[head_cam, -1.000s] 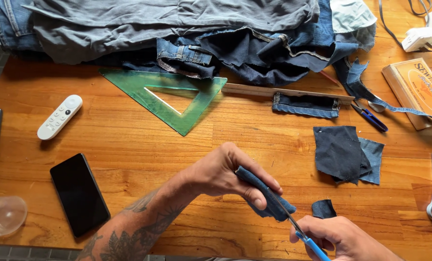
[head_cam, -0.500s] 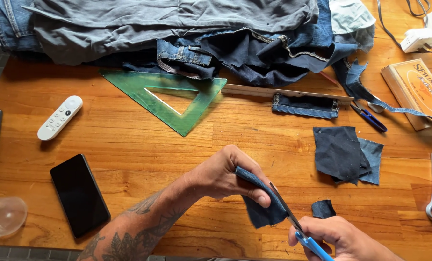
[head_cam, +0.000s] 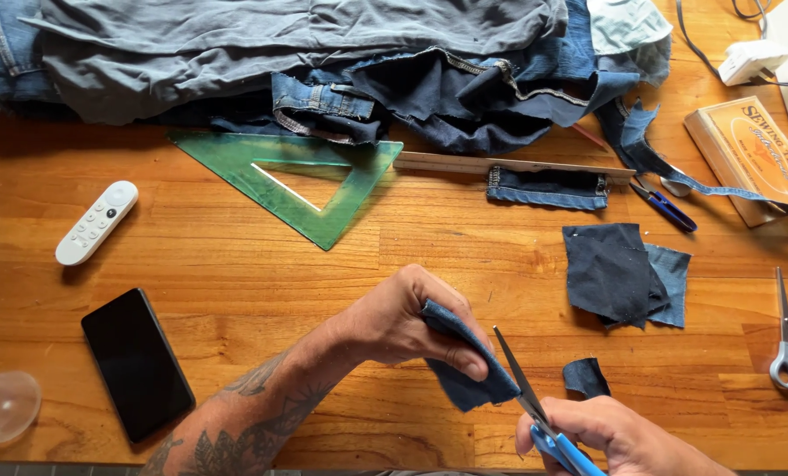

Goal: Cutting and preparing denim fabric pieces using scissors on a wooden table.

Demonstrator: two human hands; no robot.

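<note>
While left hand [head_cam: 403, 322] curls nearly closed at lower centre, we see thumb and fingers pinching folded dark denim scrap [head_cam: 464, 370] just above worktop [head_cam: 235, 256]. Right hand [head_cam: 619, 436], bottom right of centre, wrapped around blue-handled scissors [head_cam: 535, 410]; blades parted, tips touching scrap's right edge. Small denim offcut [head_cam: 586, 376] just right of blades. Black phone [head_cam: 137, 363] lower left.

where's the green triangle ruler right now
In the head view, the translucent green plastic set square lies flat on the wooden table, upper-centre-left, right of the white remote, its top edge under the denim pile.
</note>
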